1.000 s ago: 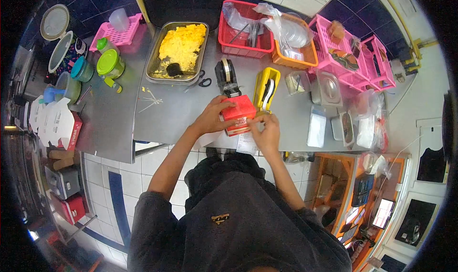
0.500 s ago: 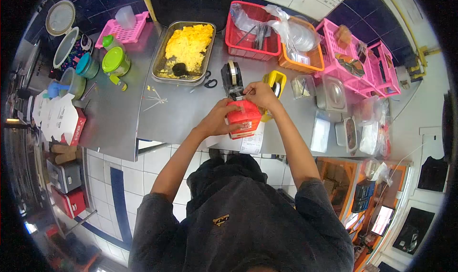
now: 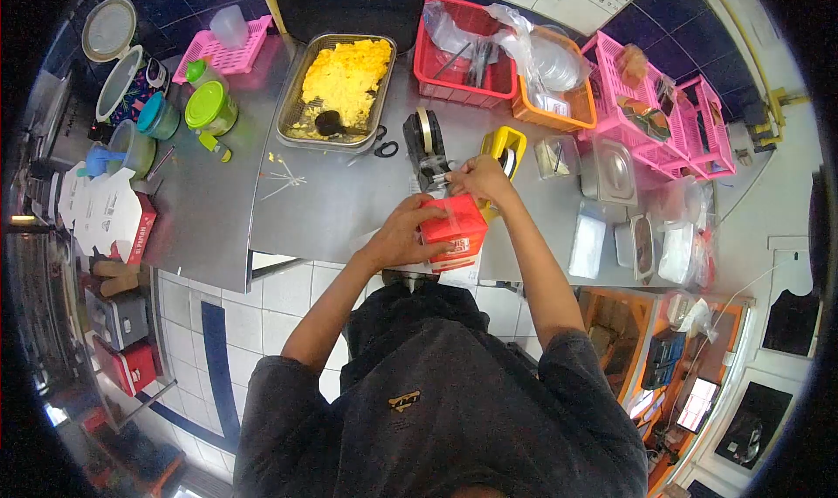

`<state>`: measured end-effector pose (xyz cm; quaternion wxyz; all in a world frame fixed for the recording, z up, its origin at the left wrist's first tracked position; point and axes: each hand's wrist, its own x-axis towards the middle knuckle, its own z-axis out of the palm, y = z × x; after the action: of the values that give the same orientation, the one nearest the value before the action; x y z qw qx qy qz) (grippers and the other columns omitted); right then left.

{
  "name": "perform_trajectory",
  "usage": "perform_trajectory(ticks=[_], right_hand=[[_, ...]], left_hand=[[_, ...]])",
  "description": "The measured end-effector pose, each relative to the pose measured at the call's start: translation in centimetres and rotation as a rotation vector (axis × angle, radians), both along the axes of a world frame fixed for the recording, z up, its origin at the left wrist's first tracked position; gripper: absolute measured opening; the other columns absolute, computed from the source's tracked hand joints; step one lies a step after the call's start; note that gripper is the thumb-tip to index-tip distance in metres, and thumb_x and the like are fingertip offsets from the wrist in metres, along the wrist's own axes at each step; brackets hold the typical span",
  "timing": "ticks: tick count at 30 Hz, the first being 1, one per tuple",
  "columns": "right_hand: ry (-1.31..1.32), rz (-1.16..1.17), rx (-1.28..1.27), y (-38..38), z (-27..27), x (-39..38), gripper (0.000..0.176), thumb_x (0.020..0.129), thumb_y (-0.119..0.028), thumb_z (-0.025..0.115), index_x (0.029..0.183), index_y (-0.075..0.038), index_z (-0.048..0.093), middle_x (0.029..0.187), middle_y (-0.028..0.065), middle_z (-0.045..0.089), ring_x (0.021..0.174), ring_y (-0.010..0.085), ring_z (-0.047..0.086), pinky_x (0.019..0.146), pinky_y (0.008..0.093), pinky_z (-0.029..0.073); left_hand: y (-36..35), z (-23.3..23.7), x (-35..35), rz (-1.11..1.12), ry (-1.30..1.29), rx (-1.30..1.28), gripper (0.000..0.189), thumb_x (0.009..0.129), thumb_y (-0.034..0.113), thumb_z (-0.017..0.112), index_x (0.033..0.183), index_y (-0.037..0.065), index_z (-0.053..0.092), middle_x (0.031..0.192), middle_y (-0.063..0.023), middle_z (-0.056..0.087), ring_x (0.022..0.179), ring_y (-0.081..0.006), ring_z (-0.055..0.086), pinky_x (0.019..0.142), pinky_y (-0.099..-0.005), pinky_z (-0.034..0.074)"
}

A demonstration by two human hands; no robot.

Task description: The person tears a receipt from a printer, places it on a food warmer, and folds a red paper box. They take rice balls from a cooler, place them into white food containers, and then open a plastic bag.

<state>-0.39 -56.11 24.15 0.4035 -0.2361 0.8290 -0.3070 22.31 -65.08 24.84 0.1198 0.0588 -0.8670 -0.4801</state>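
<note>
A small red box (image 3: 454, 226) with a printed label is tilted at the counter's front edge. My left hand (image 3: 403, 234) grips it from the left, with the thumb and fingers on its sides. My right hand (image 3: 483, 181) is pinched at the front end of a black tape dispenser (image 3: 424, 144), just above the box. What looks like clear tape is between those fingertips, though it is hard to see. Right behind my right hand stands a yellow tape dispenser (image 3: 515, 140). White paper, partly covered, shows under the box.
A metal tray (image 3: 282, 123) of yellow food with a dark scoop stands at the back, with black scissors (image 3: 386, 147) beside it. Red (image 3: 467, 90) and orange baskets (image 3: 552, 119) hold plastic packaging. Thin white sticks (image 3: 284, 181) lie on the left. Metal containers (image 3: 611, 171) are on the right.
The red box has moved slightly right and toward me, away from the tape dispenser, and turned a little. My right hand has moved slightly right and down, still pinched by the dispenser.
</note>
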Motion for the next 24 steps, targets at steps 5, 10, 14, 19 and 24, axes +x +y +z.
perform_trajectory(ticks=[5,10,14,19,24], right_hand=[[-0.191,-0.061,-0.071,0.5,-0.7,0.5,0.032,0.089,-0.026,0.074,0.079,0.005,0.069,0.071,0.0139,0.072,0.058,0.0181,0.07,0.053,0.0268,0.055],[-0.211,-0.117,-0.062,0.4,-0.1,1.5,0.034,0.09,-0.027,0.073,0.081,0.006,0.068,0.073,0.0148,0.072,0.058,0.0192,0.07,0.053,0.0265,0.056],[-0.25,-0.191,-0.122,0.8,0.1,1.9,0.038,0.089,-0.032,0.074,0.084,0.005,0.07,0.074,0.0129,0.071,0.063,0.0172,0.07,0.057,0.0267,0.055],[-0.132,-0.08,-0.064,1.0,1.4,2.3,0.044,0.081,-0.038,0.081,0.086,0.004,0.073,0.072,0.0109,0.07,0.063,0.0137,0.066,0.058,0.0252,0.051],[-0.089,-0.021,-0.176,1.5,-2.4,1.2,0.038,0.075,-0.033,0.086,0.083,0.003,0.074,0.069,0.0082,0.07,0.059,0.0117,0.062,0.054,0.0268,0.048]], left_hand=[[1.0,0.5,0.1,-0.033,0.005,0.149,0.053,0.071,0.029,0.087,0.116,0.009,0.068,0.126,-0.0212,0.055,0.118,-0.0377,0.056,0.101,-0.0417,0.047],[2.0,-0.5,-0.3,-0.091,-0.014,0.086,0.052,0.072,0.03,0.086,0.116,0.01,0.068,0.124,-0.0188,0.056,0.116,-0.0367,0.057,0.099,-0.0428,0.048],[2.2,-0.7,-0.3,-0.09,-0.021,0.086,0.052,0.073,0.031,0.085,0.117,0.009,0.068,0.124,-0.0183,0.056,0.115,-0.036,0.058,0.097,-0.0425,0.05],[2.3,-1.3,-0.4,-0.121,-0.032,0.08,0.051,0.073,0.029,0.085,0.117,0.009,0.068,0.125,-0.0177,0.055,0.115,-0.0347,0.058,0.092,-0.0405,0.053],[2.4,-1.6,-0.6,-0.121,-0.075,0.152,0.053,0.073,0.03,0.085,0.118,0.008,0.068,0.124,-0.018,0.056,0.114,-0.0337,0.058,0.092,-0.0404,0.053]])
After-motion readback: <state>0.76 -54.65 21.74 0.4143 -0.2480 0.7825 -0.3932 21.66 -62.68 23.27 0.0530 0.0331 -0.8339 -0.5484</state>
